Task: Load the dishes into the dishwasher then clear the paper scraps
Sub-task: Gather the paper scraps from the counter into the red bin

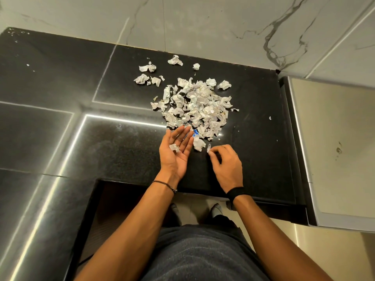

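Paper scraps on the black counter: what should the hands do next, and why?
Probably move the right hand leftward and drop its pinched scrap into the left hand, which lies palm up and open beside it, already carrying one collected scrap. The main pile lies uncleared on the counter, so the palm seems to serve as the collecting tray.

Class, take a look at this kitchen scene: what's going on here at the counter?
A person stands at a black countertop, clearing torn paper by hand. The left hand is held palm up with a crumpled scrap resting on it. The right hand pinches a small scrap at the near edge of the pile of paper scraps. Most of the paper lies in that pile, with loose scraps nearer the wall.
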Tool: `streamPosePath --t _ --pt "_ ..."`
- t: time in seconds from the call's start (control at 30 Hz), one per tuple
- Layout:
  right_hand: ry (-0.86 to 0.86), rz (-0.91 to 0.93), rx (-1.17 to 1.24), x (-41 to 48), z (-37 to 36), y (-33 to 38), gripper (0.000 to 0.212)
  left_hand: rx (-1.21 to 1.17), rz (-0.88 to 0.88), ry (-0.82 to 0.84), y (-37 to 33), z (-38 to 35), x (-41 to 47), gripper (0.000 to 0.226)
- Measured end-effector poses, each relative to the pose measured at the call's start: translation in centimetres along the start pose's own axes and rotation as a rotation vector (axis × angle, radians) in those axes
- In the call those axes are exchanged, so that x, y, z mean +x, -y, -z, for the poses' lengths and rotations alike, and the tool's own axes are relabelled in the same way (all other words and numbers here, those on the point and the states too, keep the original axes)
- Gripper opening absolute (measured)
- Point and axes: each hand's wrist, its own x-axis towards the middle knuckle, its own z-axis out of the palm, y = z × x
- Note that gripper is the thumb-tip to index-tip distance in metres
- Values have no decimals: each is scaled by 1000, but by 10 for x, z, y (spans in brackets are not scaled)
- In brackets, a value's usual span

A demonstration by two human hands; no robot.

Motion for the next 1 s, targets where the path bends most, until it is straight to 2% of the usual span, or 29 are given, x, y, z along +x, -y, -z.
streamPosePath --t 0.1,0.2,0.3,0.37,0.47,0.53,0.67,0.87,0.93,1.0 --pt "-29 44 184 3 7 21 4 23 28 -1 3 -1 2 43" --pt "75 164 306 9 3 43 10 -9 86 9 5 -5 1 41" --pt "36 115 345 12 1 44 13 -110 83 14 -2 -4 2 39" --pt "-6 25 275 15 -2 34 14 -134 55 9 -8 -1 3 36" --pt "138 11 64 21 -13 21 29 -171 51 -8 -11 3 3 36" --pt "175 50 -3 22 -21 16 29 -163 35 -31 -11 7 4 38" --pt "68 76 -31 16 -18 10 12 -117 6 -52 -13 11 5 38" --pt "-106 -20 180 18 -3 34 6 -41 3 -44 -9 6 7 38" --pt "-116 10 247 19 -2 50 8 -30 11 -30 -7 2 8 38" --pt "-44 49 301 21 -4 62 12 -49 32 -9 -6 -2 11 40"
